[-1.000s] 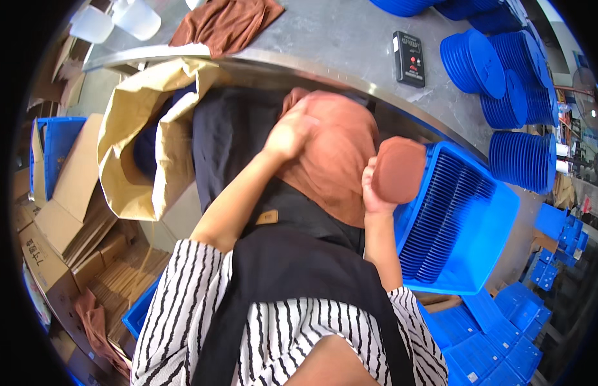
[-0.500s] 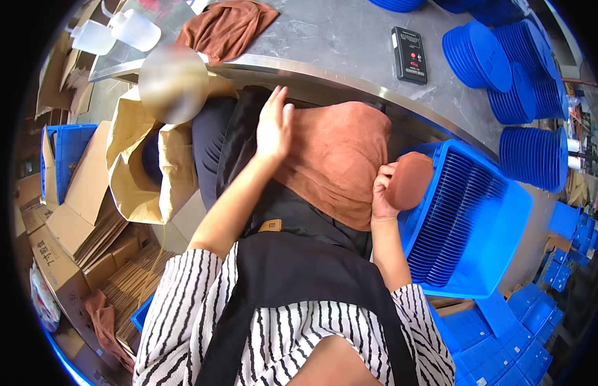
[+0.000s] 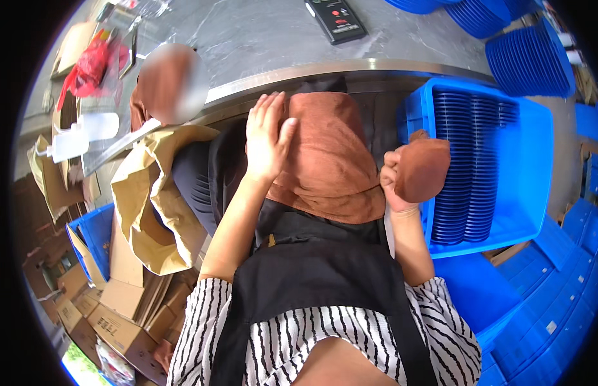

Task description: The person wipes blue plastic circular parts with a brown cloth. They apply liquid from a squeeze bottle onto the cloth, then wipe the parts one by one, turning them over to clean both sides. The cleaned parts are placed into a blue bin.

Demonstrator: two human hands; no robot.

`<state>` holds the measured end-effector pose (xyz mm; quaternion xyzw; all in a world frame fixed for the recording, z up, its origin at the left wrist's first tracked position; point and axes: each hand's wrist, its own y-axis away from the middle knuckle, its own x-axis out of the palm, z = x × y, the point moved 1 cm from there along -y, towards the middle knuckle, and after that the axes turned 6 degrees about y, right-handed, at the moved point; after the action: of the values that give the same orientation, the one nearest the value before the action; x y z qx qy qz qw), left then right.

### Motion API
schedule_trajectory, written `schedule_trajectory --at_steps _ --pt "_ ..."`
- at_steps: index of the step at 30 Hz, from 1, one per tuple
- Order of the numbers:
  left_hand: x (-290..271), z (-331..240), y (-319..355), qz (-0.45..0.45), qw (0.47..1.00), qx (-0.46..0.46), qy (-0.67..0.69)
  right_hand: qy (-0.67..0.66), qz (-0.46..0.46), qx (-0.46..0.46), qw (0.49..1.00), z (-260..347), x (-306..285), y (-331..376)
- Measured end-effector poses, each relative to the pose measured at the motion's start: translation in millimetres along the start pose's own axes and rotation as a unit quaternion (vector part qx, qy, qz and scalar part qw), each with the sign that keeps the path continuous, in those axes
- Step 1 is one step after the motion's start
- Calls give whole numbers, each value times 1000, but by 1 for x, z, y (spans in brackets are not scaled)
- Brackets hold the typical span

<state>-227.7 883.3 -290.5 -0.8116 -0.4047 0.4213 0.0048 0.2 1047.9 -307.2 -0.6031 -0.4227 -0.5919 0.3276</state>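
Note:
A brown cloth [image 3: 331,148] lies spread over my lap, on top of a black apron [image 3: 318,280]. My left hand [image 3: 268,138] rests with fingers stretched out at the cloth's left edge, holding nothing that I can see. On the other side, my right hand [image 3: 397,180] is closed on a rounded brown cloth pad [image 3: 424,170]. The pad is raised beside the near rim of a blue bin [image 3: 521,199]. Inside that bin stand rows of thin, dark blue discs [image 3: 452,186]. Whether anything is wrapped inside the pad cannot be seen.
A metal table [image 3: 260,38] runs along the far side, carrying a black handheld meter [image 3: 336,19] and blue disc stacks [image 3: 527,61]. To the left are an open yellow-tan sack [image 3: 144,212], white plastic bottles [image 3: 86,135] and cardboard boxes [image 3: 122,328]. Blue crates [image 3: 569,289] fill the lower right.
The whole view has turned, so the table and bin sit differently. My right hand still grips the pad, now nearer the disc rows. My left hand stays by the lap cloth, fingers slightly more spread.

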Motion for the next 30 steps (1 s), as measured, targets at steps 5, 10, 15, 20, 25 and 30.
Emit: schedule_trajectory --at_steps 5,10,15,20,25,30 --pt "3 -1 -8 50 955 -232 178 195 -151 -29 969 23 -14 11" --pt "-48 17 38 -1 865 -317 388 162 -154 28 974 22 -41 17" --pt "-69 19 68 180 795 -416 403 203 -117 77 969 26 -27 8" --pt "-76 15 71 163 763 -432 451 204 -95 110 968 34 -13 -1" --pt "-68 37 61 298 808 -402 312 185 -97 138 968 49 -6 -4" --pt "-36 21 19 234 860 -316 326 198 -76 104 972 57 -15 -4"
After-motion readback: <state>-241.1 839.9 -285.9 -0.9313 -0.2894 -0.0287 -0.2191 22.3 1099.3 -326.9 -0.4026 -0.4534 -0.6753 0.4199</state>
